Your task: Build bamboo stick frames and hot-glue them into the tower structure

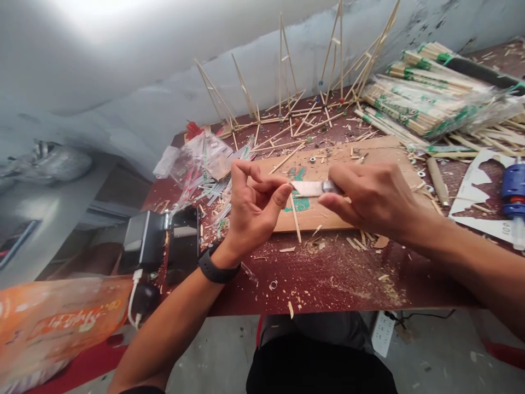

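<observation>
Leftward from right grip (367, 189), knife (312, 189), downward from left grip (257, 198), stick (295, 218)

1. Orange printed plastic bag (69, 323), lower left.
2. White cable (131, 306) hangs just beside black box (141, 238), left table edge.
3. White power strip (383, 332) on floor.
4. Blue plastic object (514, 189), far right, type unclear; jagged white sheet (471, 178) beside it.
</observation>
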Demonstrator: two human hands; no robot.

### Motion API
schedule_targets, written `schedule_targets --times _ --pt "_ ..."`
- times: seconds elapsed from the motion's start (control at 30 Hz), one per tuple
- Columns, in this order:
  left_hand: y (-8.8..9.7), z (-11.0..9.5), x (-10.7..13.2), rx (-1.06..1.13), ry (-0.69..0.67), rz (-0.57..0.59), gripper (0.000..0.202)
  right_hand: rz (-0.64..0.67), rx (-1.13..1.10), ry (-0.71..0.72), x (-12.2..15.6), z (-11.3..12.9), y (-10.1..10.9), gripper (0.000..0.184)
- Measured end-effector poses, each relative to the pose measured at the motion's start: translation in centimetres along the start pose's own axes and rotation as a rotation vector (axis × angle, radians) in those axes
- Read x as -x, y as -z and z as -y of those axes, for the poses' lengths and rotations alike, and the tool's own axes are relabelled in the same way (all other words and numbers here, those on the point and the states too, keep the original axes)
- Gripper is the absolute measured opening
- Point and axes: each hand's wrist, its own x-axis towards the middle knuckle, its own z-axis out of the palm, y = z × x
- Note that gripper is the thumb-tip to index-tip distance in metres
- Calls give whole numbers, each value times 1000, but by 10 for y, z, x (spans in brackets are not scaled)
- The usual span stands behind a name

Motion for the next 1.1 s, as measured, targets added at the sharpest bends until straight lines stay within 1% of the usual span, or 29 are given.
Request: schedule_targets --times 0.07,0.2,0.3,0.4,0.53,0.67,0.77,0.87,0.93,0.97,1.03,1.1 --pt "0 2 2 -33 7 4 54 43 -15 21 1 4 -1 83" --pt "0 4 6 -80 4 43 54 83 12 21 2 1 -2 83" --pt "0 6 8 -102 -32 92 49 91 17 35 2 1 -3 84" --pt "0 10 9 -157 -96 111 45 108 3 42 2 3 -3 84" --pt "0 11 9 -254 -211 89 39 157 -2 32 2 4 -1 88" --pt "0 8 8 -273 -291 85 34 181 -5 15 1 5 0 90" --pt "1 10 8 -281 -308 79 35 181 -15 7 1 9 0 91" --pt "-1 11 8 -279 -273 52 36 170 2 -15 1 9 -4 93" --pt "-5 6 9 -228 -234 63 36 167 40 -60 1 -1 -7 94" --pt "-7 2 9 -189 -217 66 37 165 66 -104 0 -10 -7 95" --pt "-9 -8 10 -106 -195 41 39 154 145 -250 -1 -34 -6 99" --pt "-9 -16 9 -43 -185 -51 44 94 267 -448 -2 -56 -2 107"
